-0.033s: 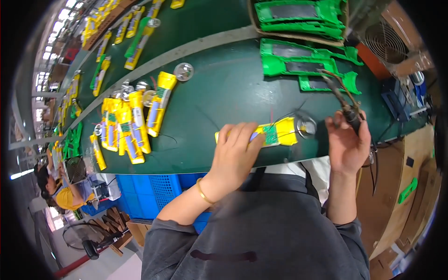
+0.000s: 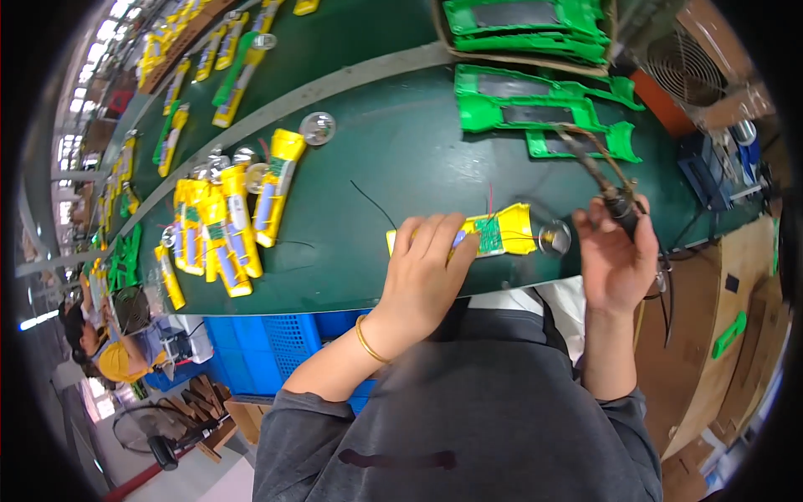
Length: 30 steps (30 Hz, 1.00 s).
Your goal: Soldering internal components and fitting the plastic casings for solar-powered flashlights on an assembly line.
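On the green bench top lies a yellow lamp housing [image 2: 519, 229] with a small green circuit board [image 2: 488, 237] and part of a purple cell showing. My left hand [image 2: 425, 266] is closed over its left end, hiding that part. Thin red and black wires stand off the housing. A clear round lens [image 2: 554, 238] sits just beyond its right end. My right hand [image 2: 617, 255] holds a soldering iron [image 2: 617, 203] by its dark handle, palm turned up. The iron's tip points up and left, in front of the green shells and apart from the circuit board.
Several yellow housings [image 2: 219, 226] with cells and clear lenses lie in a cluster at left. Green plastic shells [image 2: 535, 113] lie at the back right, below a cardboard box [image 2: 619, 38] of more shells. A blue device [image 2: 707, 180] stands far right. A blue crate [image 2: 288, 335] is below the bench edge.
The view has shifted slightly. The clear lens has moved a little to the right and nearer to me. Both hands keep their holds.
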Tool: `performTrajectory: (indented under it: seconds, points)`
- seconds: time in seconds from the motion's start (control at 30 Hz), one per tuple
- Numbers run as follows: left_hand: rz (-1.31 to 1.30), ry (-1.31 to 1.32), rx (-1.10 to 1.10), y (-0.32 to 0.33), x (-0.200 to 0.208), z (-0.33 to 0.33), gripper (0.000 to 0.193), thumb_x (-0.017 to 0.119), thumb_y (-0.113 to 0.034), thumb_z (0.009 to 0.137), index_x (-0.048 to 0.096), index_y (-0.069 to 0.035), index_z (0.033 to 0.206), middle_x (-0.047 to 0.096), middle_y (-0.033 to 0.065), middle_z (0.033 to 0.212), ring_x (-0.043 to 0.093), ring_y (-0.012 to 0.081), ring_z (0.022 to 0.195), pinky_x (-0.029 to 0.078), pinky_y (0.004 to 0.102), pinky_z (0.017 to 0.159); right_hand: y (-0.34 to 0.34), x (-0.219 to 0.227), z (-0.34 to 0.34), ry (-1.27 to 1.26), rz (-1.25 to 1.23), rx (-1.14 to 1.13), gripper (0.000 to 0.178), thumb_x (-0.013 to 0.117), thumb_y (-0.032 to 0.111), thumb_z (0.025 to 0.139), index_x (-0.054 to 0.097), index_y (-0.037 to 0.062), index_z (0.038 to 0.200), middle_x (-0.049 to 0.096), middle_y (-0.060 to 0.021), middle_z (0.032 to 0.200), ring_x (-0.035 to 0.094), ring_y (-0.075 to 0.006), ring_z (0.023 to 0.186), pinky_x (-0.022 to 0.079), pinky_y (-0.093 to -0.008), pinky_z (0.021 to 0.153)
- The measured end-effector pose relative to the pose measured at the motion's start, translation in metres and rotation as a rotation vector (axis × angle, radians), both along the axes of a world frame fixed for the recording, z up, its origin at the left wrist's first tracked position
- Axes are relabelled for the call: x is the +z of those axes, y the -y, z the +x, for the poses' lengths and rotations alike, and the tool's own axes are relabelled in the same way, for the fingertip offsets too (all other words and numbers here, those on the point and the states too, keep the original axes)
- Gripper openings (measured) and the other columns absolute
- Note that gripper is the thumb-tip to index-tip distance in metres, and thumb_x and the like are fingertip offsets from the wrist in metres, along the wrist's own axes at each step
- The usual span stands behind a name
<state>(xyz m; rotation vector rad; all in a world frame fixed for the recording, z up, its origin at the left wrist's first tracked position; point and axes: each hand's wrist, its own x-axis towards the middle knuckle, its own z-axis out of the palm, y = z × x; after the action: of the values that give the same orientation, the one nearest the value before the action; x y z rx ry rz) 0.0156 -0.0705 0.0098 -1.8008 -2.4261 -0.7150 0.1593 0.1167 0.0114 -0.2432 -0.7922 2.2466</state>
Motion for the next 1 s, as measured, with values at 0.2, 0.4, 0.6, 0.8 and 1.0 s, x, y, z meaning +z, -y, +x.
performTrajectory:
  seconds: [0.2, 0.4, 0.6, 0.8, 1.0]
  points:
    - [0.22, 0.152, -0.021, 0.044, 0.011, 0.028, 0.037, 0.069, -0.01, 0.066, 0.058, -0.005, 0.101, 0.056, 0.0142, 0.1, 0.054, 0.0297, 0.093, 0.042, 0.0404, 0.083, 0.031, 0.007, 0.01, 0.259, 0.017, -0.056, 0.026, 0.056, 0.024, 0.085, 0.047, 0.0022, 0.097, 0.057, -0.0144, 0.085, 0.056, -0.0212, 0.079, 0.046, -0.0387, 0.081]
    - [0.16, 0.289, 0.324, -0.006, 0.002, -0.003, 0.046, 0.075, -0.009, 0.063, 0.058, -0.002, 0.105, 0.057, 0.012, 0.106, 0.049, 0.0312, 0.104, 0.038, 0.0396, 0.089, 0.035, -0.017, -0.023, 0.226, -0.044, 0.042, 0.018, 0.049, 0.023, 0.091, 0.045, 0.0078, 0.098, 0.057, -0.0055, 0.089, 0.057, -0.0218, 0.095, 0.036, -0.0512, 0.099]
    - [0.231, 0.239, 0.118, -0.038, -0.004, 0.018, 0.018, 0.074, -0.005, 0.06, 0.067, -0.01, 0.076, 0.063, -0.0003, 0.089, 0.055, 0.0227, 0.086, 0.038, 0.0342, 0.079, 0.037, -0.017, -0.03, 0.246, -0.136, 0.011, 0.017, 0.048, 0.021, 0.091, 0.045, 0.0056, 0.097, 0.058, -0.0081, 0.09, 0.058, -0.0195, 0.092, 0.036, -0.0465, 0.101]
    - [0.333, 0.586, 0.354, -0.04, -0.005, 0.024, 0.016, 0.074, -0.005, 0.066, 0.067, -0.003, 0.08, 0.065, 0.0068, 0.074, 0.061, 0.0168, 0.06, 0.046, 0.0233, 0.053, 0.038, -0.021, -0.027, 0.232, -0.111, 0.009, 0.014, 0.045, 0.017, 0.093, 0.047, 0.0055, 0.101, 0.059, -0.0104, 0.1, 0.058, -0.0226, 0.099, 0.04, -0.0458, 0.098]
    - [0.165, 0.302, 0.192, -0.04, -0.003, 0.029, 0.013, 0.068, 0.005, 0.071, 0.066, 0.0, 0.083, 0.057, 0.0095, 0.083, 0.057, 0.0164, 0.067, 0.045, 0.0231, 0.059, 0.033, -0.022, -0.025, 0.182, -0.144, 0.003, 0.014, 0.044, 0.016, 0.093, 0.048, 0.0057, 0.102, 0.058, -0.0094, 0.099, 0.058, -0.0207, 0.096, 0.045, -0.0447, 0.092]
